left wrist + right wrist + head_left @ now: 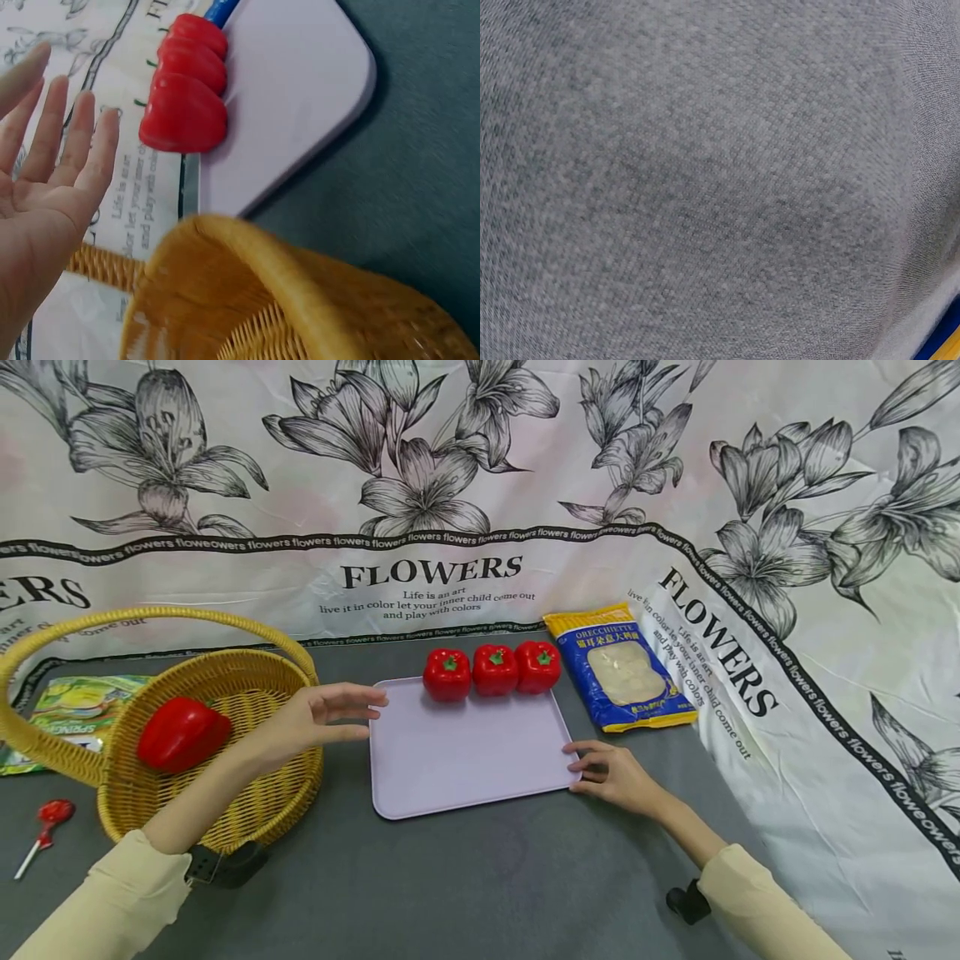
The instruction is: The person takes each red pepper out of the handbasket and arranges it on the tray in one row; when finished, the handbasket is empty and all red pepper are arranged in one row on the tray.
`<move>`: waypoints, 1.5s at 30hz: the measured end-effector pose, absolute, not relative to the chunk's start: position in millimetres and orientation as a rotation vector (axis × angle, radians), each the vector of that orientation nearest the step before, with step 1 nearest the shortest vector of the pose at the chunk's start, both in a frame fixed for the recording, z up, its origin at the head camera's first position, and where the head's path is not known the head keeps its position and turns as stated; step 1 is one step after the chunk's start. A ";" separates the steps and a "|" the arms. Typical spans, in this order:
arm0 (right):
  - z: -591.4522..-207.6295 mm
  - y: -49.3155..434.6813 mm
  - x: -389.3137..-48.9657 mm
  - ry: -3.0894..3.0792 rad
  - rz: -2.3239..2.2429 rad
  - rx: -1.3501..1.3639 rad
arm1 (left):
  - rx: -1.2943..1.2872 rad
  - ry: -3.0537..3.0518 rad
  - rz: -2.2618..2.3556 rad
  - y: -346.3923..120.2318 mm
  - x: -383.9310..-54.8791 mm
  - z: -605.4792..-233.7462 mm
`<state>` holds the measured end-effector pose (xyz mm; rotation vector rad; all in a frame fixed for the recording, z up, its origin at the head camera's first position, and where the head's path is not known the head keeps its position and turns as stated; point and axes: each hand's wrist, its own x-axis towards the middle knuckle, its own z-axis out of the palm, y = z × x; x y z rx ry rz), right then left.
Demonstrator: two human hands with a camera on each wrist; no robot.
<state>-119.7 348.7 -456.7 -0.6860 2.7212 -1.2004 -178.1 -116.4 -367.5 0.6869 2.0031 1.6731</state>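
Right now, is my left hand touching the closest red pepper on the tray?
Apart. The left wrist view shows printed cloth between your left hand and that red pepper.

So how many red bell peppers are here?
4: three peppers along the far edge of the pale lilac rectangular tray, one pepper in the yellow woven basket, where the left forearm might hide more.

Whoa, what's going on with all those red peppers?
Someone is working with bell peppers at a table. Three red bell peppers sit in a row along the far side of a lilac tray. The right hand touches the tray's right edge; the left hand, holding nothing, is near its left side. Another red bell pepper lies in the wicker basket.
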 end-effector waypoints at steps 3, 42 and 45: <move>-455.8 349.1 -119.5 2.721 -1.189 -0.690 | 0.675 2.006 1.672 -127.9 -170.6 -369.6; -419.3 328.4 -108.6 2.680 -1.170 -0.605 | 0.160 2.457 1.708 -265.1 -149.4 -379.9; -419.4 328.2 -108.8 2.679 -1.176 -0.613 | 0.120 2.490 1.685 -272.6 -154.5 -380.2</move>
